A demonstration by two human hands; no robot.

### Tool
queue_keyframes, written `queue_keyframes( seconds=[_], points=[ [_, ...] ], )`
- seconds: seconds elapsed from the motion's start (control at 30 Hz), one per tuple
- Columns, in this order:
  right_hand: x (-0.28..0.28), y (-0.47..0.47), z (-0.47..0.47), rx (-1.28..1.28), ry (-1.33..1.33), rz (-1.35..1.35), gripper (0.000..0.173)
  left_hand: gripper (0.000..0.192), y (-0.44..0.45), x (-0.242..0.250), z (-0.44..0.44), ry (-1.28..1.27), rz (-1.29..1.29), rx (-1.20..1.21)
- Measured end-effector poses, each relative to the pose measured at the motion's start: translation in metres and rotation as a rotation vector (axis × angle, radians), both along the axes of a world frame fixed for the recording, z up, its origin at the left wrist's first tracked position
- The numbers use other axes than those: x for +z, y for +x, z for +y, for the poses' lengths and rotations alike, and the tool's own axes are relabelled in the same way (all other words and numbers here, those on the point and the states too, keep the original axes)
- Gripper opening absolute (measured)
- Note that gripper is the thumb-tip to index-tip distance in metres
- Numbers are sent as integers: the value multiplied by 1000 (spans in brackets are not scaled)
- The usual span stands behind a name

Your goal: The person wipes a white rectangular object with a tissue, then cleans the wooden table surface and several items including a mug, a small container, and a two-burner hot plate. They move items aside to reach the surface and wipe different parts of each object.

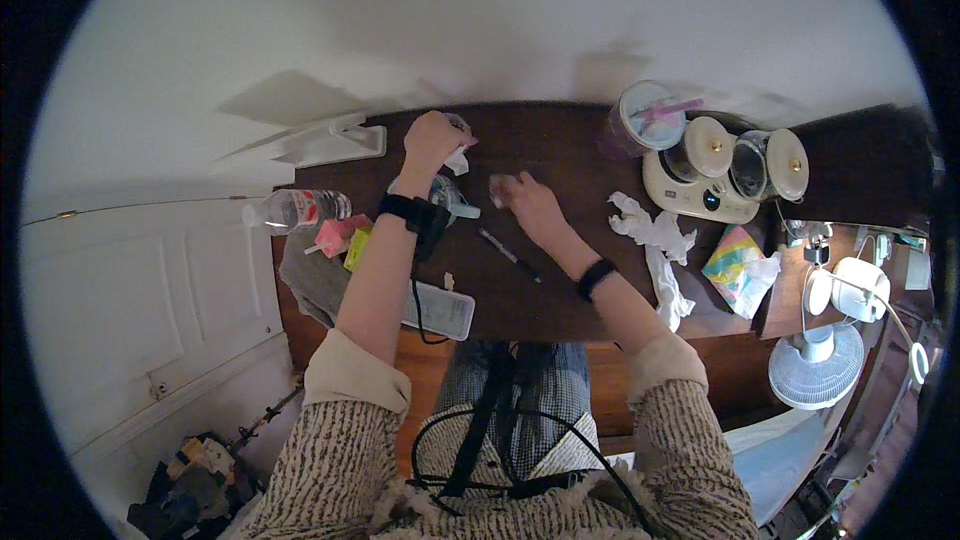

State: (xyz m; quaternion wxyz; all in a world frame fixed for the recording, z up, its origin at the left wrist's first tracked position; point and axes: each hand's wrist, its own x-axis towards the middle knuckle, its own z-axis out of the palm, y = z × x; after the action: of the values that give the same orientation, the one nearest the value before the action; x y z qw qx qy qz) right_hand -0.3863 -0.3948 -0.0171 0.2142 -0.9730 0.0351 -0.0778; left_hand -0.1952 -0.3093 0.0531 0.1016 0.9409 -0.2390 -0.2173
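Observation:
My left hand [435, 141], fingers curled, is at the back of the dark wooden desk [555, 127]. It is up against a clear container [456, 122], with a white tissue [457, 162] just below; its grip is hidden. In my right hand [534, 204] is a small clear object [502, 190], blurred, held at the fingertips above the desk. A clear cup with a pale lid or straw [450, 199] sits partly behind my left wrist. Between my forearms lies a pen [510, 255]. A smartphone [442, 311] rests near the front edge, a black cable across it.
At left are a plastic water bottle [300, 211], a pink carton [341, 235], a grey cloth [311, 274] and a white stand [341, 144]. Crumpled tissues [656, 229], a tissue pack [739, 270], a lidded tumbler [649, 116] and a two-pot appliance [701, 191] stand right. A fan [817, 367] is beyond.

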Motion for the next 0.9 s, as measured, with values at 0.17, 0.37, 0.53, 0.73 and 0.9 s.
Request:
queue_keyframes(
  seconds=[0.17,0.37,0.53,0.73,0.9],
  points=[
    [18,-105,-10,246,-29,79,30,44,8,-12,-1,-9,103,4],
    [14,-104,-28,45,-113,-16,28,35,6,-8,-1,-31,133,-11],
    [-16,-45,10,-457,13,56,29,29,4,6,1,-59,158,-14],
    [-14,-136,-6,-563,309,43,38,60,6,22,3,-73,200,120],
    [-15,-101,-26,-944,-31,6,26,72,-2,96,-3,71,41,-44]
  ],
)
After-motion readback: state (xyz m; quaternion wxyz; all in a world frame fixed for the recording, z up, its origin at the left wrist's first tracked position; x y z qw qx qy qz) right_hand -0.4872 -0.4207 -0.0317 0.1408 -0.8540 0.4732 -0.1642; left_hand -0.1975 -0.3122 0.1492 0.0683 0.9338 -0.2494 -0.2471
